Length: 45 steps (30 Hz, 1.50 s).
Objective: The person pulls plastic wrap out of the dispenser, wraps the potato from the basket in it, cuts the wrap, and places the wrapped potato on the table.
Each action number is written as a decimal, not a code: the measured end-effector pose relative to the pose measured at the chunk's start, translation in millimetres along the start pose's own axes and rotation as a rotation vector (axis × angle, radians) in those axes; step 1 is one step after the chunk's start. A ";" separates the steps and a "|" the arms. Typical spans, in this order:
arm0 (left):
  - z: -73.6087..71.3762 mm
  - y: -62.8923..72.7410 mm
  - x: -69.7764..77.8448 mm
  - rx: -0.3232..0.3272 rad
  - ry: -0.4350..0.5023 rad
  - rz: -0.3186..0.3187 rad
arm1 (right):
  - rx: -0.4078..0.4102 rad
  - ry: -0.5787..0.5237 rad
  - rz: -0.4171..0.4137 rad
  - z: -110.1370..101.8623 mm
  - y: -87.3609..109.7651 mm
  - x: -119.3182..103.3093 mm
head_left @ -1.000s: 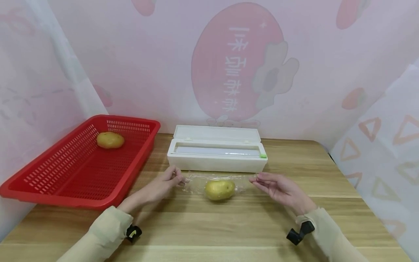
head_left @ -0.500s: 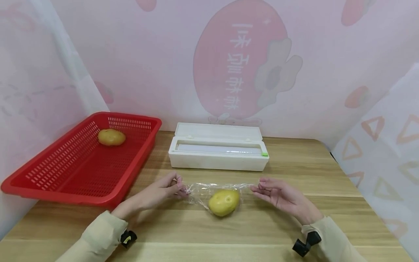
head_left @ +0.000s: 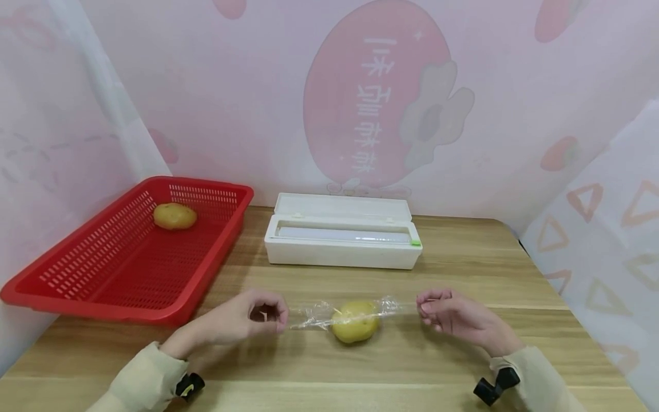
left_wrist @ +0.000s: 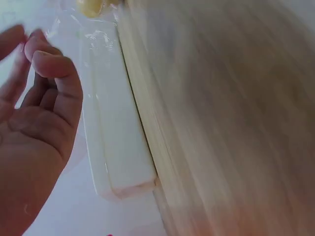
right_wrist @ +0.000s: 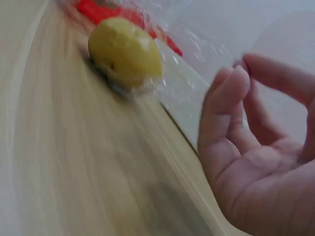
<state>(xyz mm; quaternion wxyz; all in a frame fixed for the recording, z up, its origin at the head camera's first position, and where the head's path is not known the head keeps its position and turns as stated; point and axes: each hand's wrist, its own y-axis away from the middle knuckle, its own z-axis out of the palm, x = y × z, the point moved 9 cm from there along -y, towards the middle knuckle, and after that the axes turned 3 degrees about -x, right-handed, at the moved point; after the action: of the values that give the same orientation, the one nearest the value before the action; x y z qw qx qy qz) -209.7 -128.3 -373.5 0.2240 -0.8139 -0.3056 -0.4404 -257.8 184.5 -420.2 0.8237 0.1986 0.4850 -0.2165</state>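
A yellow potato [head_left: 355, 330] lies on the table in front of me, with clear cling film [head_left: 388, 305] over and around it. The film stretches out to both sides. My left hand [head_left: 239, 320] pinches its left end between thumb and fingers. At the other end, my right hand [head_left: 460, 317] pinches the film with its fingertips. The right wrist view shows the potato [right_wrist: 125, 51] with shiny film about it, beyond the fingertips. Only part of the potato [left_wrist: 91, 7] shows at the top of the left wrist view.
Behind the potato stands a white cling film box [head_left: 342, 257], its lid raised and a roll inside. To the left is a red plastic basket [head_left: 187, 292] holding another potato [head_left: 175, 216]. Patterned pale cloth [head_left: 231, 114] hangs behind the wooden table [head_left: 329, 366].
Both hands have moved nearer to me and farther apart, drawing the film out sideways. The potato has shifted slightly toward me and to the right. Box and basket stay put.
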 end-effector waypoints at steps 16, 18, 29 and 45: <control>11.5 -6.7 -16.6 -0.097 -0.288 -0.074 | 0.298 0.658 0.221 -19.5 -3.5 2.6; 10.8 -6.6 -19.6 -0.100 -0.294 -0.086 | 0.322 0.706 0.226 -19.8 -4.6 1.5; -2.6 -7.2 -30.7 -0.044 -0.309 -0.120 | 0.470 0.790 0.235 -26.3 -6.3 -0.3; -1.4 -11.4 -31.1 -0.100 -0.312 -0.156 | 0.518 0.766 0.228 -26.6 -3.9 1.9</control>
<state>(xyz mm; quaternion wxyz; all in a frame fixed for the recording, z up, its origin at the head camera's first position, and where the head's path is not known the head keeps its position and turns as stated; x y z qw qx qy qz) -231.7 -130.3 -398.2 0.0983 -0.8564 -0.3766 -0.3392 -278.1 195.3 -434.4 0.5276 0.5150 0.6588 -0.1496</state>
